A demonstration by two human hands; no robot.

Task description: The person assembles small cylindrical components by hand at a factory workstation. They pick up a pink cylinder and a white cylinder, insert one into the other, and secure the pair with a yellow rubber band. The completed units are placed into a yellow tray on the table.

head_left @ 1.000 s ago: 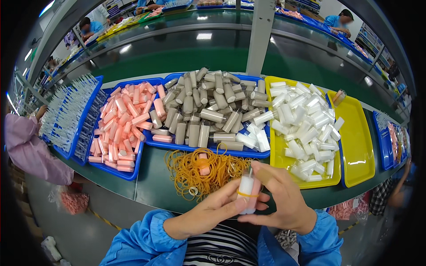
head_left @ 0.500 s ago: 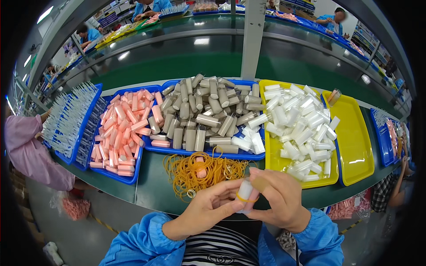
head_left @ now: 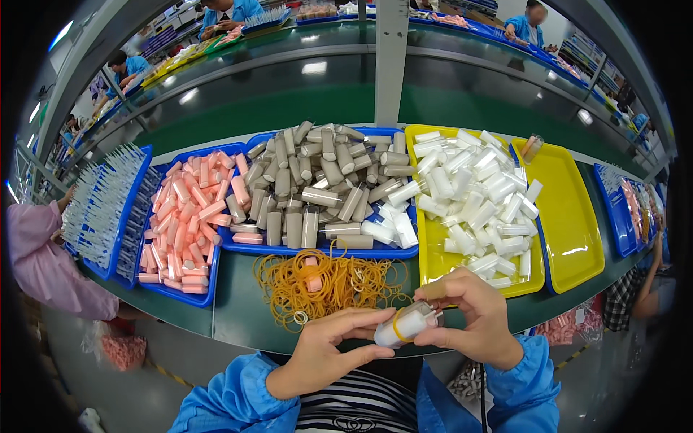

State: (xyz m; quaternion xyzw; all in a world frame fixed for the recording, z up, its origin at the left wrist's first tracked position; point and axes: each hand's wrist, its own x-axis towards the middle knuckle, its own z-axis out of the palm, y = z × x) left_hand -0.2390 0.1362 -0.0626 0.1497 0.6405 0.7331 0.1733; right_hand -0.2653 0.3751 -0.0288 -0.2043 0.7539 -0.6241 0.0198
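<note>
Scanning from the left, I see the pink tubes, grey tubes and rubber bands on the green surface. My left hand pinches a small white bottle; my right hand clamps its far end, hiding the cap. A yellow band loops around it.
</note>
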